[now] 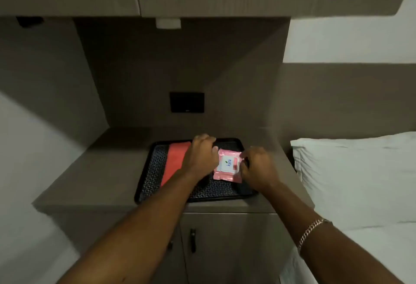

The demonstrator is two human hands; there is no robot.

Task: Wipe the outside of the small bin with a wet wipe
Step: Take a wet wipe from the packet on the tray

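Note:
A pink wet wipe pack (227, 164) with a white label lies on a black patterned tray (151, 172) on the counter. My left hand (201, 155) curls over the pack's left edge from above. My right hand (258, 167) grips the pack's right edge, with its fingertips at the label flap. Whether the flap is lifted is hidden by my fingers. No small bin shows in this view.
A folded red cloth (174, 162) lies on the tray's left half, partly under my left forearm. The tray sits on a brown counter (108, 171) above a cabinet with dark handles (193, 239). A bed with a white pillow (351, 177) stands at the right. Overhead cabinets hang close above.

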